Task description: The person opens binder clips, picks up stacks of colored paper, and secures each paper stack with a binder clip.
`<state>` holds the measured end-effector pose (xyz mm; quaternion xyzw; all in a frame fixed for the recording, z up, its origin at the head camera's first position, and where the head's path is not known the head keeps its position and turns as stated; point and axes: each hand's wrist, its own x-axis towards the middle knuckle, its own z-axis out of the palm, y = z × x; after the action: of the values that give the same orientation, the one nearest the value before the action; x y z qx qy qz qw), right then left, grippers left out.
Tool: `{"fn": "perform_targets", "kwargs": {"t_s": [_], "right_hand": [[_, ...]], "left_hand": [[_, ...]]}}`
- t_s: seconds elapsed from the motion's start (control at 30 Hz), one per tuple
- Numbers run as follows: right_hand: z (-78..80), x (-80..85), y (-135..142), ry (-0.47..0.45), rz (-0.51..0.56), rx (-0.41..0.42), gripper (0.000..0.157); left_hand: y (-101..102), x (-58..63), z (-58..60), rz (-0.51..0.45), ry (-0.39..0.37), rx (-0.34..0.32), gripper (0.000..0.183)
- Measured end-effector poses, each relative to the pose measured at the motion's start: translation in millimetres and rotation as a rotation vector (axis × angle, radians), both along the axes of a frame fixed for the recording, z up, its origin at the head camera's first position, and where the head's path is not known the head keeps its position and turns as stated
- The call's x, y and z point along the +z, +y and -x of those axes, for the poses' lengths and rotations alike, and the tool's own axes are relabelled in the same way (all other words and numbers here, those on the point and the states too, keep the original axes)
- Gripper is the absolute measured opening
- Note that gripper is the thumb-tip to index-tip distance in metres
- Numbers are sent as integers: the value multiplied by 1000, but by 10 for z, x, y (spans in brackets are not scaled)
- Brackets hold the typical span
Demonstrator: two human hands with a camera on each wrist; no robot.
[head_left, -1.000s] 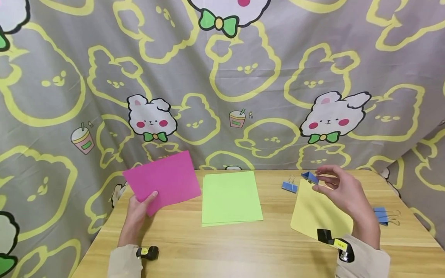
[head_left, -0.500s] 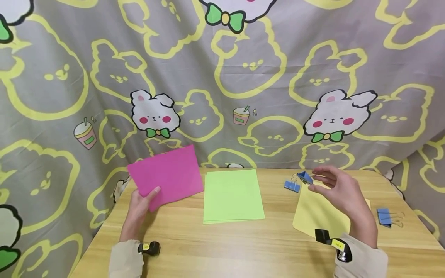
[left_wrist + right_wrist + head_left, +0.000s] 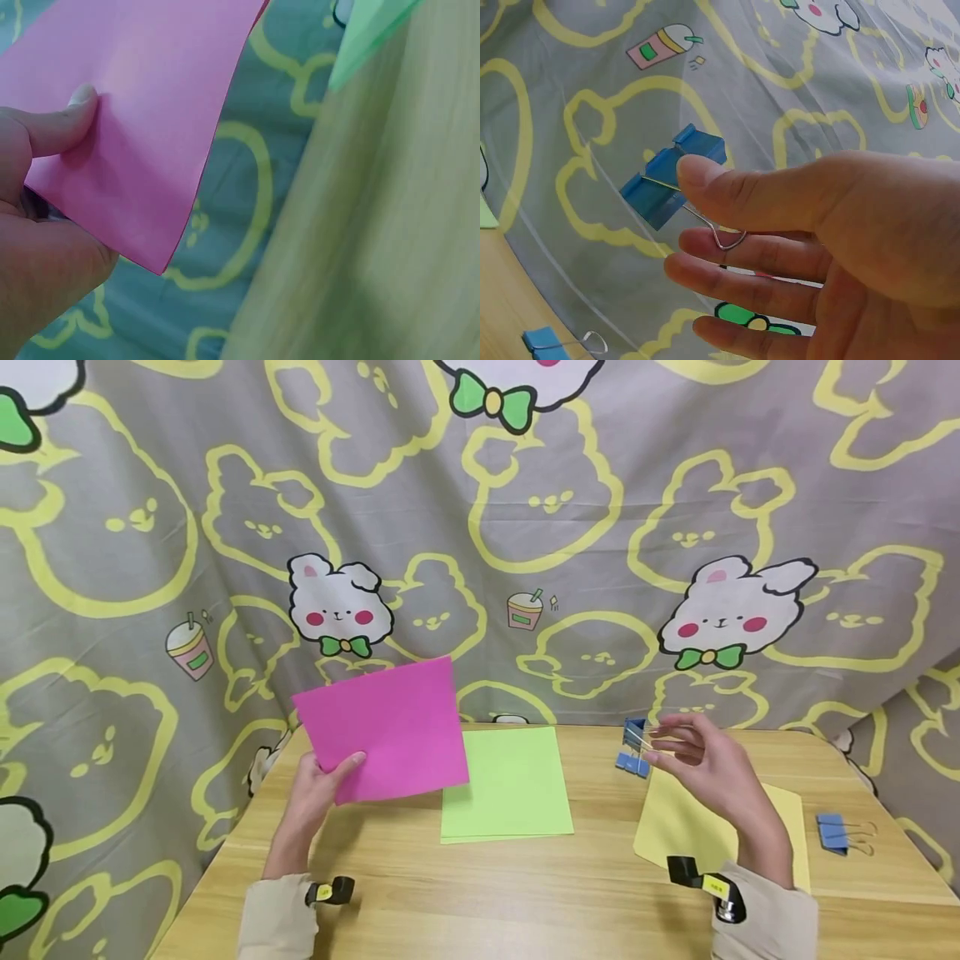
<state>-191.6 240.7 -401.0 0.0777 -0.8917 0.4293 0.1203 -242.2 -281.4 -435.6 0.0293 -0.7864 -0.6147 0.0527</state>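
My left hand (image 3: 318,789) pinches a magenta sheet of paper (image 3: 390,718) near its lower left corner, thumb on the near face. The sheet is raised and tilted above the table, its right edge covering part of the green paper (image 3: 517,785). In the left wrist view the magenta paper (image 3: 150,127) shows a second edge behind it. My right hand (image 3: 701,764) holds a blue binder clip (image 3: 636,732) by its wire handles, above the table's back right. The right wrist view shows that binder clip (image 3: 675,176) between thumb and index finger, the other fingers apart.
A second blue binder clip (image 3: 632,765) lies just below the held one. Yellow paper (image 3: 690,818) rests under my right hand. Farther right lies another binder clip (image 3: 832,833). A patterned curtain (image 3: 450,527) hangs behind the wooden table (image 3: 510,893).
My left hand has moved the magenta paper up and to the right, over the green paper's edge. My right hand has shifted left and turned the binder clip.
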Motion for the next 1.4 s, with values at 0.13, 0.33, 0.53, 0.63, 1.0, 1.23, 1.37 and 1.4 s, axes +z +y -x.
{"fn": "perform_targets", "kwargs": {"t_s": [0.13, 0.33, 0.53, 0.63, 1.0, 1.23, 1.37, 1.4], "right_hand": [[33, -6, -42, -3, 7, 26, 52], [97, -19, -104, 28, -23, 22, 48], [107, -3, -132, 25, -52, -25, 51], [105, 2, -147, 29, -60, -46, 51], [109, 2, -240, 11, -73, -39, 44], [128, -19, -254, -47, -35, 20, 42], [135, -27, -258, -76, -32, 57, 44], [136, -29, -260, -80, -34, 62, 44]], "left_hand": [[132, 67, -26, -4, 28, -40, 30], [202, 46, -33, 11, 49, -103, 28], [201, 14, -35, 32, 39, -97, 28], [226, 25, -39, 34, 34, -98, 28], [330, 17, -53, -16, 0, -124, 29], [368, -27, -35, -34, -7, -134, 30], [396, -47, -16, -35, -9, -137, 30], [404, -48, -16, -35, -10, -140, 30]]}}
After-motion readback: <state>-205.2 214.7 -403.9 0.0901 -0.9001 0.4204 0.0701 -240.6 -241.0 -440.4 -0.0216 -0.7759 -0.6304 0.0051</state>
